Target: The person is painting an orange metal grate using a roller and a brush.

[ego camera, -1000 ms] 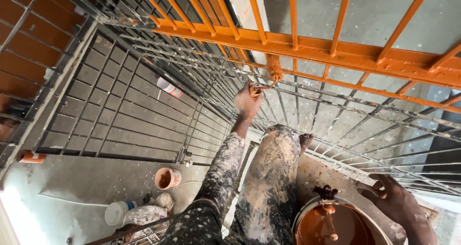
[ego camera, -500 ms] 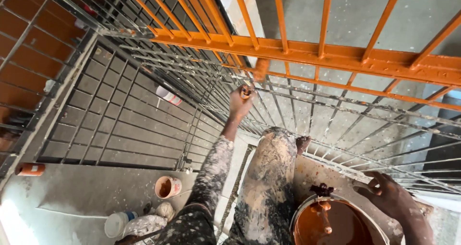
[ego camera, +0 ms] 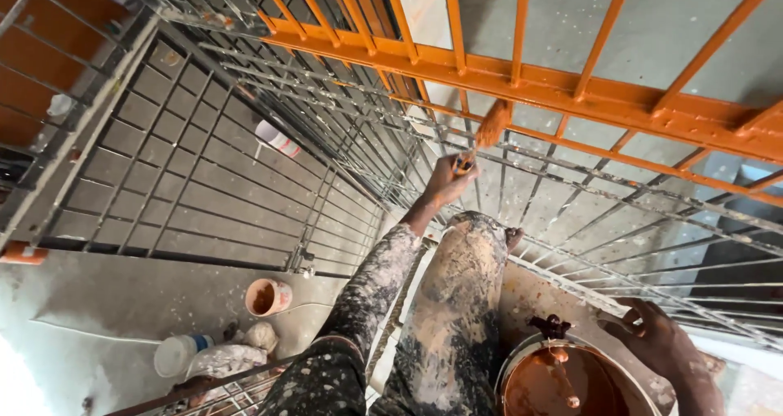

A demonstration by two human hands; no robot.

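left hand (ego camera: 444, 181) raised, gripping brush (ego camera: 489, 126) | right hand (ego camera: 656, 338) on paint bucket (ego camera: 522, 367) rim

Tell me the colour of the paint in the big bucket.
Orange-brown, seen in the head view: the paint bucket beside the right hand.

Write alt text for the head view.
A left hand holds a paintbrush against an orange-painted metal grille. The right hand rests beside a bucket of orange paint, by paint-spattered trousers.
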